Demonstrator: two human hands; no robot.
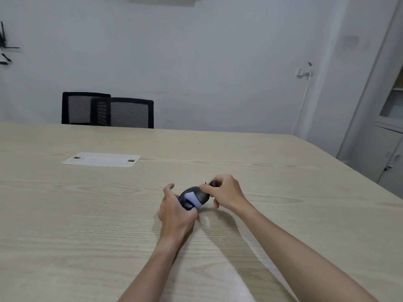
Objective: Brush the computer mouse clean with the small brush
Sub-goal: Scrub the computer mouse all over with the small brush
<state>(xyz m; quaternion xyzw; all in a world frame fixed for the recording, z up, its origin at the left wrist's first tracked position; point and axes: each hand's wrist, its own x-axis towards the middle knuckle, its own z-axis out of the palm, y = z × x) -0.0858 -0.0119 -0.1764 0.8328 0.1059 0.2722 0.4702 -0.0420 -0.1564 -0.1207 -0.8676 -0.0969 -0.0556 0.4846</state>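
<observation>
A: Is any brand or writing to be read on the computer mouse?

B: None can be made out. A dark shell with a pale patch is seen, but the surface is too small and blurred for lettering.

A: How is the mouse held?

B: It is gripped at its near end by the left hand, fingers closed around it, and appears to be tilted up off the table near the middle. The right hand is closed on the small brush, of which only a dark rounded end is seen above the knuckles, against the mouse's far end.

A: What room is left around the hands?

B: Bare wood is seen on every side. A white cover plate is set into the table well apart to the far left. The right edge lies well off, and the far edge is met by two black chairs.
</observation>
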